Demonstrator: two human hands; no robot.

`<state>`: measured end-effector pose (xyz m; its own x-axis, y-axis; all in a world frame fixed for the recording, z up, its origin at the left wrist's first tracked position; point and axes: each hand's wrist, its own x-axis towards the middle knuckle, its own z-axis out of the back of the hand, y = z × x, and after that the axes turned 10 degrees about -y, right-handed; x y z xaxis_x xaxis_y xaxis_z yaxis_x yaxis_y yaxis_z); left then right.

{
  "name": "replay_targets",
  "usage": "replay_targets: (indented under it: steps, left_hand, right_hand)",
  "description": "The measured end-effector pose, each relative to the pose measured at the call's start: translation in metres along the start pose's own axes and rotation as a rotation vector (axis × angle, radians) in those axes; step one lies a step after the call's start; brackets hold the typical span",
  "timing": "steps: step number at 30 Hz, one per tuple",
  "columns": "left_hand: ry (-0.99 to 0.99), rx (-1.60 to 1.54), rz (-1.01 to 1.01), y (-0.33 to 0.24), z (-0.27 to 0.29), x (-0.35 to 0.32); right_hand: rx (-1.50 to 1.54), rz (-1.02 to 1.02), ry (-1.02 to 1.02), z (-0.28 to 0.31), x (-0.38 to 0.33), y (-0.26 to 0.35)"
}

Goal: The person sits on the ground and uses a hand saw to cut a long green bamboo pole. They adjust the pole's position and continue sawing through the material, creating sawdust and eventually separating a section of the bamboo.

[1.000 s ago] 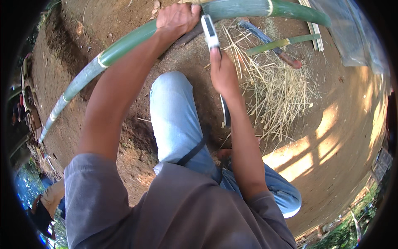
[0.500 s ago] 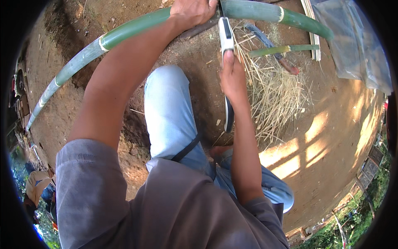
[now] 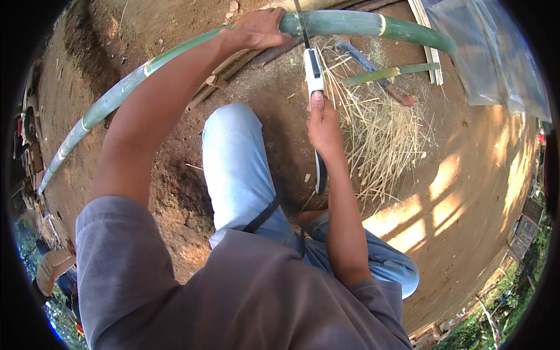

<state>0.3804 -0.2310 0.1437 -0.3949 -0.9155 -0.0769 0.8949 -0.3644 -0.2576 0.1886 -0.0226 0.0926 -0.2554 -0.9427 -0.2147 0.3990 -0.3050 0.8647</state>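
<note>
A long green bamboo pole (image 3: 344,23) crosses the top of the view, bent by the lens. My left hand (image 3: 259,29) is wrapped over it, thumb on the near side, a little left of a saw. The saw's white and black handle (image 3: 315,76) is in my right hand (image 3: 324,125), thumb laid along the top. From the handle, the thin dark blade (image 3: 302,26) runs away from me across the pole, close to my left fingers. How deep the blade sits in the bamboo I cannot tell.
Right of the saw lie a large knife with a wooden handle (image 3: 401,96), a short green bamboo piece (image 3: 373,77) and a heap of pale shavings (image 3: 388,143). Light strips (image 3: 429,41) and a clear plastic sheet (image 3: 484,52) are at the far right. A person's leg (image 3: 53,269) shows at left.
The saw has been drawn back toward me along its length, showing more blade between handle and pole. My left hand still holds the bamboo. The whole view has shifted slightly.
</note>
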Motion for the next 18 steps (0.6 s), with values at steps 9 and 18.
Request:
replay_targets:
  steps: [9, 18]
  left_hand:
    - [0.010, 0.083, 0.117, -0.004, 0.001, 0.003]
    - [-0.044, 0.118, 0.103, -0.023, 0.005, 0.004]
  right_hand:
    - [-0.119, -0.145, 0.069, 0.061, -0.112, 0.020]
    - [-0.091, -0.056, 0.031, -0.001, 0.028, 0.055]
